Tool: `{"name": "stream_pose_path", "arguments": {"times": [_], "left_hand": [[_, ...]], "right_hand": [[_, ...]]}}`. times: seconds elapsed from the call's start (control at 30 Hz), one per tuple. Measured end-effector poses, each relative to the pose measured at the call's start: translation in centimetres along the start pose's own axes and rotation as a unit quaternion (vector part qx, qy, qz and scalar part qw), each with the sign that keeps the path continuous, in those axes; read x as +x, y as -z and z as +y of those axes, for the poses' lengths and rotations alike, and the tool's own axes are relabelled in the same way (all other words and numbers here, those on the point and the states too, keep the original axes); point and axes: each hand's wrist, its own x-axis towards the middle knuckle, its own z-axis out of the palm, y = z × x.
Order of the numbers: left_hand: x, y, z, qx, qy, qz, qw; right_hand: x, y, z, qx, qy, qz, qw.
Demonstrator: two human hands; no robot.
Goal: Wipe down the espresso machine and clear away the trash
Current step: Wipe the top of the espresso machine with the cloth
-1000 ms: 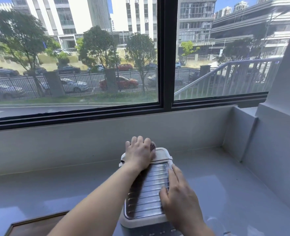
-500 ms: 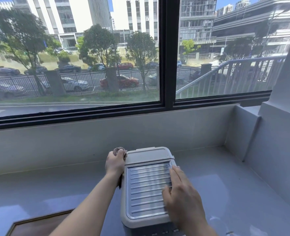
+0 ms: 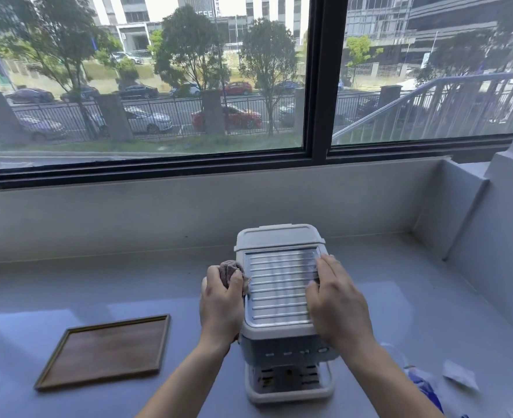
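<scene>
Mid-worktop, the left hand (image 3: 222, 303), fingers curled round a cloth (image 3: 230, 270), wipes the machine (image 3: 279, 292) along its left side; the right hand (image 3: 336, 303) steadies its top, fingers flat. Trash (image 3: 458, 378) at the near right edge awaits clearing.

Ground-floor coffee corner: espresso machine (image 3: 279, 292) on counter (image 3: 406, 297) under street window (image 3: 158, 86).

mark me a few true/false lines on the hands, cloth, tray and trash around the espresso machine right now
1. The left hand holds a cloth at the espresso machine's left side. True.
2. The right hand is lifted clear of the machine. False: it rests on the ribbed top.
3. The wooden tray lies right of the machine. False: it lies to its left.
4. Trash scraps lie on the counter right of the machine. True.
</scene>
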Motion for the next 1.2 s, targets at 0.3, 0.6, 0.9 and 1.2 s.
{"name": "stream_pose_path", "arguments": {"times": [0.3,0.6,0.9,1.2], "left_hand": [[-6.2,1.4,0.1,0.110,-0.122,0.047,0.985],[-7.3,-1.2,3.5,0.395,-0.457,0.004,0.797],[-5.5,-5.6,11.8,-0.329,0.074,-0.266,0.903],[-2.5,-1.7,5.9,0.279,-0.324,-0.166,0.889]], "right_hand": [[0.1,-0.4,0.2,-0.014,0.021,0.011,1.000],[0.0,0.2,0.5,0.139,0.024,0.055,0.989],[-0.7,3.8,0.4,0.430,0.109,-0.022,0.896],[-0.4,5.2,2.0,0.249,0.139,0.076,0.955]]}}
